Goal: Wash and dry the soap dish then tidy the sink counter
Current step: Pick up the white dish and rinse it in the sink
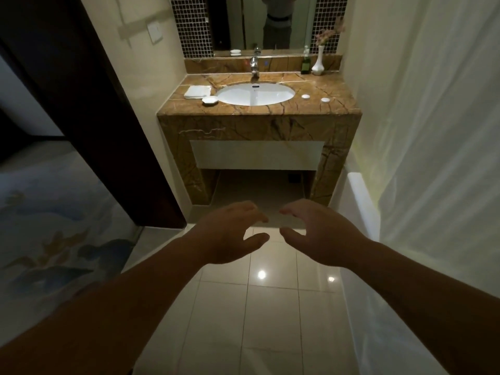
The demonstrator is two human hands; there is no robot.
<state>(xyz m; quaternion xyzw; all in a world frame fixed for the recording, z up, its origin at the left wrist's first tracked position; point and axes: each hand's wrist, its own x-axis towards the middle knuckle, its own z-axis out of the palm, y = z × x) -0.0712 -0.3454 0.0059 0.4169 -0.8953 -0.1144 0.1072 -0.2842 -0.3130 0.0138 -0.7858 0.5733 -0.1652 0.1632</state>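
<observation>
A small white soap dish (210,100) sits on the brown marble counter (319,106), just left of the white oval sink (255,93). Behind the dish lies a folded white towel (197,91). A chrome faucet (254,66) stands at the back of the sink. Right of the sink lie two small white round caps (305,96) (325,99). My left hand (230,234) and my right hand (316,231) hover side by side over the tiled floor, well short of the counter, fingers spread and empty.
A green bottle (305,65) and a white vase with pink flowers (318,63) stand at the counter's back right. A mirror (243,23) hangs above. A white curtain (433,131) hangs along the right, and a dark door frame (108,117) stands at the left.
</observation>
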